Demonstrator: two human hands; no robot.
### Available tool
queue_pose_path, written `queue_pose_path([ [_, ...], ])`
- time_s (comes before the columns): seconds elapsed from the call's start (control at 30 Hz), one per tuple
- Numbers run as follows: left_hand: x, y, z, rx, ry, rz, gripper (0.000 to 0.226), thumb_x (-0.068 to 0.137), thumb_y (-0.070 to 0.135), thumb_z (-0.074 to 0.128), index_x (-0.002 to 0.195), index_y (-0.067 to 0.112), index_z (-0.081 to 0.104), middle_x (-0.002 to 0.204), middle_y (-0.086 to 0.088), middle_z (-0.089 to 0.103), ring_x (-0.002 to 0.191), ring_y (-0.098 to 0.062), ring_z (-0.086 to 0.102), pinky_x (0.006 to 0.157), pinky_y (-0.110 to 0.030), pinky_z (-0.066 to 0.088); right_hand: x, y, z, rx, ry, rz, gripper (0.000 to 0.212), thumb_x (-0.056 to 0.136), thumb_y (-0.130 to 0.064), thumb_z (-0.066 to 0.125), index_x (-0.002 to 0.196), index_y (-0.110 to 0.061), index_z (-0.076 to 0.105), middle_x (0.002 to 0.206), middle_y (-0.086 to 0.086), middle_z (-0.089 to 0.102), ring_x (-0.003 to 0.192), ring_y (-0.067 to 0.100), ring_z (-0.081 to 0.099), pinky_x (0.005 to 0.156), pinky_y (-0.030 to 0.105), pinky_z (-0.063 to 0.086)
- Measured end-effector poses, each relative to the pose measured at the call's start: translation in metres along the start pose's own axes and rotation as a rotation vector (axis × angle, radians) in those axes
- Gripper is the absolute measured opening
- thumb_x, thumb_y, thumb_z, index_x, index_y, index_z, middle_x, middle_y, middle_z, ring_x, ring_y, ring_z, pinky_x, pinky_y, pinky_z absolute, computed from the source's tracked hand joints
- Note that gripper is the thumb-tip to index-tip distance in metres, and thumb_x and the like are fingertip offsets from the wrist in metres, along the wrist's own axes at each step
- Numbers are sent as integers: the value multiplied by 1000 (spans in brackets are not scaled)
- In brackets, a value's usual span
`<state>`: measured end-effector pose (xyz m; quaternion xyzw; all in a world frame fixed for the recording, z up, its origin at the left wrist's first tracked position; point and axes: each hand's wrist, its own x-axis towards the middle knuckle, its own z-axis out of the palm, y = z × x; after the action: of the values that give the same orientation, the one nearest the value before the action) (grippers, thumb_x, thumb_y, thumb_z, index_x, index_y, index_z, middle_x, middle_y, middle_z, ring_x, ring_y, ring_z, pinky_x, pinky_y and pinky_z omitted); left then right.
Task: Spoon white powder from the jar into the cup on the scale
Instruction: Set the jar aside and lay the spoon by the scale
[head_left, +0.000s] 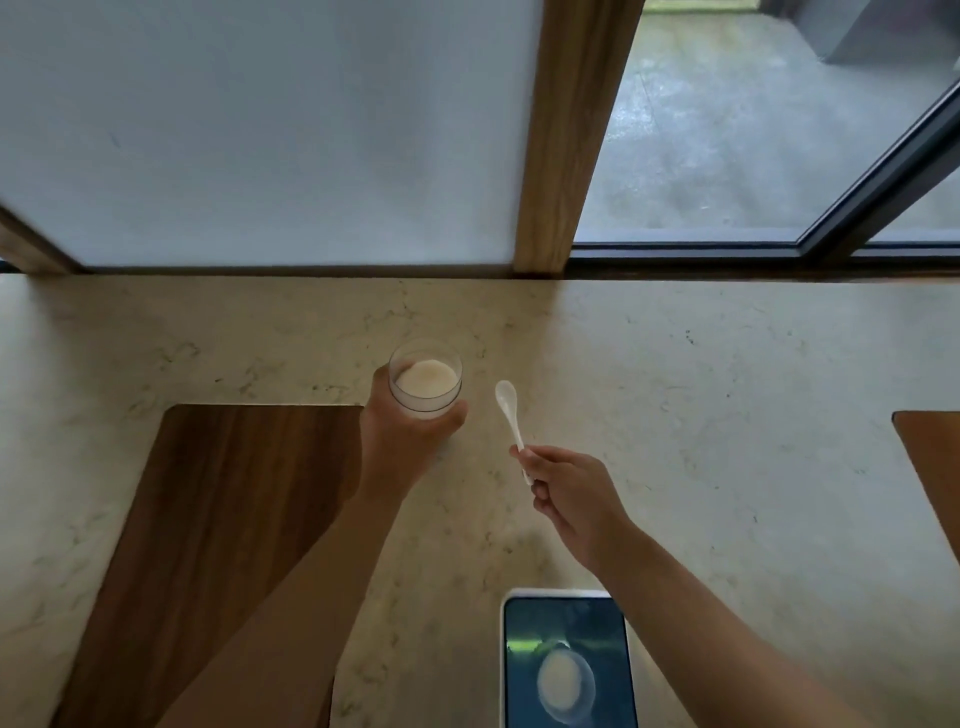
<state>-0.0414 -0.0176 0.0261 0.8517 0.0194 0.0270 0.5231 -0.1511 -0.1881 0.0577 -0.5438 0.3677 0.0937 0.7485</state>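
A clear glass jar (425, 382) holding white powder stands on the marble counter, and my left hand (402, 434) is wrapped around its near side. My right hand (566, 493) pinches the handle end of a white spoon (510, 410), whose bowl points away from me, just right of the jar and apart from it. The spoon's bowl looks empty. Near the bottom edge lies a white-framed scale (524, 623) with a dark glossy top. On it stands a clear cup (566, 686) with white powder inside, partly under my right forearm.
A dark wooden board (218, 519) is set into the counter (727, 415) at the left, under my left forearm. Another wooden panel (935, 467) shows at the right edge. A frosted pane, a wooden post (571, 130) and a window frame bound the counter's far side.
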Motion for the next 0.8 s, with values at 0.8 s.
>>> queue_pose_path([
  [0.8,70,-22,18,-31,45,87,81,64,49,85,131,27,45,116,13,54,106,-8,55,84,-18,54,44,-3,13,-147,-30,-39,14,93,-14,66,91,-12,79,58,-1,59,56,11,49,52,20,44],
])
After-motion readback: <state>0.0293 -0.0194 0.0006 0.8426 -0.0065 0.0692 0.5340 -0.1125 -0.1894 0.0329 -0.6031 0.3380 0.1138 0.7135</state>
